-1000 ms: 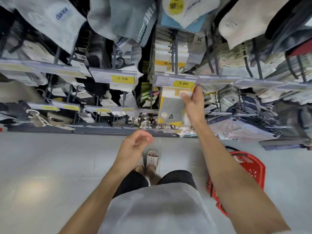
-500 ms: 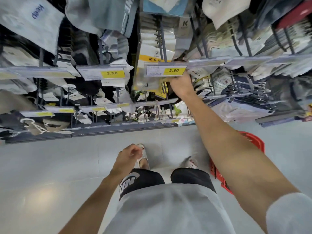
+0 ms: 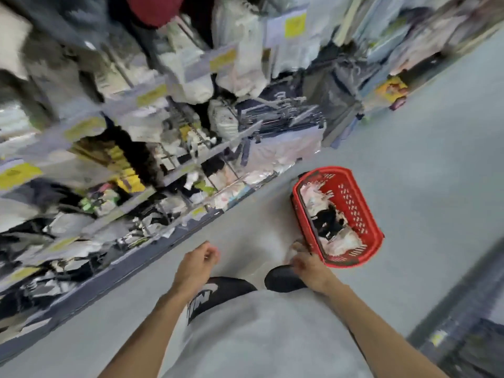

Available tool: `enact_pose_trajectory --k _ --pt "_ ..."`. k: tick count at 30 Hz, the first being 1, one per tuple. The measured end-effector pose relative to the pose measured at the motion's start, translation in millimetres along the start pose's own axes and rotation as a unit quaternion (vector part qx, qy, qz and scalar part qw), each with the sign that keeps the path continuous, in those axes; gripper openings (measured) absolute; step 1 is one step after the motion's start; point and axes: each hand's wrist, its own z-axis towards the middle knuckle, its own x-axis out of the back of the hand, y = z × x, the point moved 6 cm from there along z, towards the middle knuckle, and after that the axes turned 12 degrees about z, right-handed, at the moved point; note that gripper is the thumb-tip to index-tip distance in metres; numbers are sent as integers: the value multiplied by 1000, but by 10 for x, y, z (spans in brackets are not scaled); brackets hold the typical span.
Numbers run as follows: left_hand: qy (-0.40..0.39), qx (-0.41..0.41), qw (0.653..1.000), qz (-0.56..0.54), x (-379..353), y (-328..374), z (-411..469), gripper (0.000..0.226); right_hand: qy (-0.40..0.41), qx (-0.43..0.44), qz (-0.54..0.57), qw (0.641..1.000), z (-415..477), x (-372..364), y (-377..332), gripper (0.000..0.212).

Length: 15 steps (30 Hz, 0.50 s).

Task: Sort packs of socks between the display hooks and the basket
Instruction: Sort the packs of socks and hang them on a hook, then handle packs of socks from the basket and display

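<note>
Your right hand [image 3: 308, 268] hangs just beside the red basket [image 3: 365, 214], its grip loosely curled and empty. Your left hand [image 3: 195, 264], farther from the basket, is half-closed on nothing. The yellow price tags [image 3: 16, 174] are too blurred to read.

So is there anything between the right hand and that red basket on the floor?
Nothing visible. The right hand is low beside the near end of the red basket, with only bare floor around it. The basket is open-topped, with packs of socks lying inside. The picture is blurred, so small things could be missed.
</note>
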Motion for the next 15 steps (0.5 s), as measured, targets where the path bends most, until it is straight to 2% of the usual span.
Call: enact_pose_trajectory --k 2,4,9,15 --pt "-42 0 997 62 -427 372 190 22 15 1 16 1000 -28 358 497 30" --pt "-97 14 988 117 -897 692 361 19 23 -35 48 998 -23 710 969 31" --pt "-218 38 961 168 -1857 1525 655 22 79 -103 124 984 163 1410 1961 35" --pt "-251 -2 965 78 -2699 2582 1196 18 69 -141 195 968 787 1484 2537 28"
